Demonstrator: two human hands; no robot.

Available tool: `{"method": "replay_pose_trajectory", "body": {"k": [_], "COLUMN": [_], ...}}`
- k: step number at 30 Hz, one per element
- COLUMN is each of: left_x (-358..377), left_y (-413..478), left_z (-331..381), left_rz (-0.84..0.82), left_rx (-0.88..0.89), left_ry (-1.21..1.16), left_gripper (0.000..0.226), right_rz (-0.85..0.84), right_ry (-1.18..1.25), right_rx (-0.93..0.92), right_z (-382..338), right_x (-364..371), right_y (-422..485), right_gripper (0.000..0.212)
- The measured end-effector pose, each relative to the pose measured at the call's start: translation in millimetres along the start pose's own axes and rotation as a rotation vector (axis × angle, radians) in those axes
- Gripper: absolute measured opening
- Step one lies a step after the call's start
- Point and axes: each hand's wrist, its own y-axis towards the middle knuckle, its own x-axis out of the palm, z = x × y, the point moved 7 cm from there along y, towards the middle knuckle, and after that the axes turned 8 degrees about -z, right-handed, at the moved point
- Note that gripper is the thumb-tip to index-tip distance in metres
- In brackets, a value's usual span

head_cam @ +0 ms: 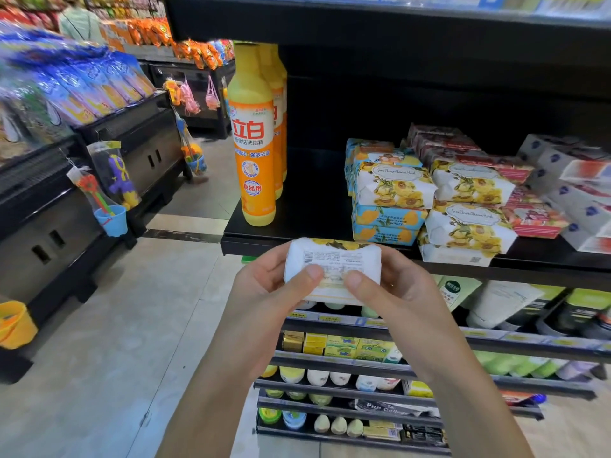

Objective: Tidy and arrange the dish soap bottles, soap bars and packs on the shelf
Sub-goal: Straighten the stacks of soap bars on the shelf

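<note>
"At the front edge of the shelf [297, 223], what are you doing?"

"I'm holding one flowered soap pack [332, 259] just in front of it, label side facing me. My left hand [264, 292] and right hand [396, 292] are both curling round its ends, thumbs pressing on the label."

"How is the tidying going?"

"Partly done, I'm judging. The dish soap bottles [253, 143] are standing upright in a row at the left end, and matching packs [393, 186] are sitting stacked further right, some leaning. This pack is waiting for its place."
</note>
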Motion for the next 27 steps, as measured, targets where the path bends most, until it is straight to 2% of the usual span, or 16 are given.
{"method": "replay_pose_trajectory", "body": {"k": [3, 13, 18, 22, 27], "left_x": [3, 7, 11, 12, 8], "left_y": [0, 4, 4, 4, 5], "left_z": [-1, -6, -4, -6, -11], "left_rz": [-0.025, -0.068, -0.050, -0.057, -0.063], "left_rx": [0.015, 0.015, -0.026, -0.067, -0.067], "left_ry": [0.010, 0.004, 0.059, 0.069, 0.072], "left_gripper": [0.047, 0.059, 0.046, 0.054, 0.050], "right_rz": [0.001, 0.038, 0.048, 0.048, 0.031], "right_ry": [-0.011, 0.014, -0.039, -0.059, -0.085], "right_rx": [0.014, -0.030, -0.112, -0.163, -0.179], "right_z": [2, 3, -1, -2, -1], "right_x": [0, -8, -12, -13, -14], "right_y": [-1, -2, -3, -4, -4], "right_gripper": [0.038, 0.046, 0.049, 0.048, 0.048]}}
